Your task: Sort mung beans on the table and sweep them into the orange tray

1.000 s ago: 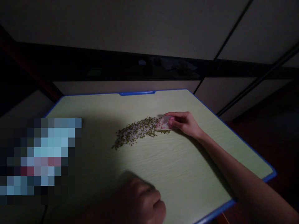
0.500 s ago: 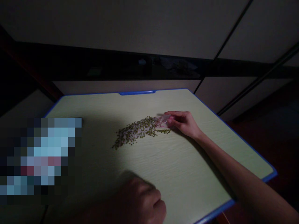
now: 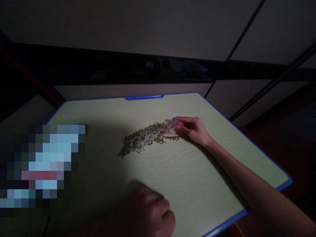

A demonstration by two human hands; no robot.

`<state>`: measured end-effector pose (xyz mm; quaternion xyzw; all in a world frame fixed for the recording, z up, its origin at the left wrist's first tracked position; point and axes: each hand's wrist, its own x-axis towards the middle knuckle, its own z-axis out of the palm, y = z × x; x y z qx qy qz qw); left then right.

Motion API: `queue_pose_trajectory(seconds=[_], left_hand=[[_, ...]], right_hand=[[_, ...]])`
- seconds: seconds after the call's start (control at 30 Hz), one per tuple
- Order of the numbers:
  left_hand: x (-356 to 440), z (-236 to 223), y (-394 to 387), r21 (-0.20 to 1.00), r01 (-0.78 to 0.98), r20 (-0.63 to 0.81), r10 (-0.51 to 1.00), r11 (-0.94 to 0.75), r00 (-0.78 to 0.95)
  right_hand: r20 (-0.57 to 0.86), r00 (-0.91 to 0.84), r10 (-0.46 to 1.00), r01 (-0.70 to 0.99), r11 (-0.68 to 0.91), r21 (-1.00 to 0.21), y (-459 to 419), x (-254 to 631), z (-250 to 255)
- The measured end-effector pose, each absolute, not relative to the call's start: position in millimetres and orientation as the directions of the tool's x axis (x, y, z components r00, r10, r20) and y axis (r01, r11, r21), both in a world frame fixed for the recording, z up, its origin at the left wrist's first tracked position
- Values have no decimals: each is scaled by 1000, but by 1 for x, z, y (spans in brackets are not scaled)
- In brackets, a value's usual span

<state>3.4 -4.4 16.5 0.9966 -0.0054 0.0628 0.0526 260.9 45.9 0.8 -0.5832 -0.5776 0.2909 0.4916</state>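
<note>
Nearest the camera, the left hand (image 3: 150, 214) lay curled into a loose fist on the near part of the table (image 3: 197, 184), in shadow, fingers folded in and holding nothing that showed; it was well apart from the pile of beans (image 3: 145, 138).

Farther in, near the table's middle, the pile of small green beans mixed with pale grains stretched as a narrow band. Its long axis ran from the near left up toward the far right, where it ended at the right hand.

At that far-right end of the pile, the right hand (image 3: 194, 130) rested its edge on the table, the forearm reaching in from the near right corner. Thumb and fingertips were pinched on a small clear pinkish card (image 3: 171, 126), held tilted with its lower edge touching the beans and its free end pointing left into the pile.

Beyond the pile, the table's blue rim (image 3: 144, 97) closed its far side.
</note>
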Motion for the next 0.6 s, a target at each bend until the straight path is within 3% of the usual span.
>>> queue_pose_trajectory(seconds=[0.6], left_hand=[[3,19,-3,118,-19,133,-4,-993,991]], right_hand=[[203,94,975,348,158,-924,44,268,2]])
